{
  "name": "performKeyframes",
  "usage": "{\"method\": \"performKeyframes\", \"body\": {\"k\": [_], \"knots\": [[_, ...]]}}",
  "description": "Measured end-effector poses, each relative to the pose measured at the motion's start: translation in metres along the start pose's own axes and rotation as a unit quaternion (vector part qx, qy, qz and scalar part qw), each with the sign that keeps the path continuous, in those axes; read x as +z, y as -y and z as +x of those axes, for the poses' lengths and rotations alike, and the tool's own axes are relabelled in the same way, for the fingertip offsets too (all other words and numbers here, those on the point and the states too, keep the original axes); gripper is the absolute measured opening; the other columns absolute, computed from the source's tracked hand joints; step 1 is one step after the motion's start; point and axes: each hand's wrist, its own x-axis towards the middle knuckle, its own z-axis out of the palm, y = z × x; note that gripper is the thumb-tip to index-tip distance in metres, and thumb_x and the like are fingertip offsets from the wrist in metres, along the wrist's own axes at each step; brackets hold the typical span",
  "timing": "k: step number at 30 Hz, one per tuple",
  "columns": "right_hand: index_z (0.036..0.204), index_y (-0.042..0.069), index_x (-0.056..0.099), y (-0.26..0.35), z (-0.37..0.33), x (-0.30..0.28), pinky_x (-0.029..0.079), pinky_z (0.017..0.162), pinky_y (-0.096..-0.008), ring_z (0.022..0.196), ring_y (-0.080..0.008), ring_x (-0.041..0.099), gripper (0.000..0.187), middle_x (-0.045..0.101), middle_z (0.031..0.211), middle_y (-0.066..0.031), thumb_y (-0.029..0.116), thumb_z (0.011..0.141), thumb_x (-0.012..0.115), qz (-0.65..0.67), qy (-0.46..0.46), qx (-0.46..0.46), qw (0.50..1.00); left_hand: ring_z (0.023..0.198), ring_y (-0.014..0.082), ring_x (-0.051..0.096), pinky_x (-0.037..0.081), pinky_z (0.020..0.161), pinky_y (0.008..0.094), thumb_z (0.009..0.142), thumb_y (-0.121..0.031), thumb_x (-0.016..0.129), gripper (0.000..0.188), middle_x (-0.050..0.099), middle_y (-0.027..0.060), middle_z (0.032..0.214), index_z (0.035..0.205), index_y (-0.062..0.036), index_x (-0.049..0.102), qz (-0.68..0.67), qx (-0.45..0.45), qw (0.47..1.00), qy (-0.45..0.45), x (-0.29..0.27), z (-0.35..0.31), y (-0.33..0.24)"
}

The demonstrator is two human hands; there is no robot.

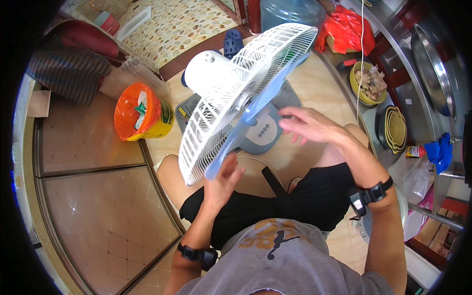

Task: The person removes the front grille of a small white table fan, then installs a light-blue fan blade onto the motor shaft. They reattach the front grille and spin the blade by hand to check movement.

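Observation:
A white table fan (231,93) stands in front of me on its grey-blue base (263,132), head tilted, with the white wire rear grille (211,123) and a pale blue blade (255,110) exposed. My left hand (223,179) touches the lower edge of the blade and grille from below. My right hand (309,125) hovers just right of the blade over the base, fingers spread, holding nothing. Both wrists wear black bands.
An orange-lined yellow bin (142,115) sits left of the fan. A big blue water bottle (290,12) and a red bag (346,29) stand behind. At right are a yellow bowl of food (368,83), stacked baskets (393,129) and a metal pan (435,69).

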Motion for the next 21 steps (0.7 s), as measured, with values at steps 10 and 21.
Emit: {"method": "performKeyframes", "body": {"k": [10, 21], "knots": [[0.100, -0.003, 0.076, -0.120, -0.099, -0.051, 0.053, 0.099, -0.0472, 0.108, -0.0389, 0.067, 0.023, 0.074, 0.110, -0.0208, 0.016, 0.091, 0.067, -0.339, -0.206, -0.112, 0.911, 0.145, 0.0411, 0.049, 0.022, 0.123, 0.0665, 0.090, -0.015, 0.075, 0.032, 0.070, 0.0179, 0.135, 0.119, -0.0018, 0.077, 0.464, 0.151, 0.872, 0.038, -0.127, -0.049, 0.043], [0.094, 0.003, 0.074, -0.096, -0.149, -0.040, 0.056, 0.089, -0.0453, 0.101, -0.0352, 0.067, 0.021, 0.072, 0.103, -0.0131, 0.016, 0.078, 0.078, -0.292, -0.171, -0.150, 0.929, 0.132, 0.0348, 0.056, 0.034, 0.120, 0.0511, 0.095, -0.028, 0.072, 0.055, 0.059, 0.0175, 0.143, 0.142, -0.0026, 0.060, 0.324, 0.025, 0.945, 0.044, -0.176, -0.038, 0.097]]}}
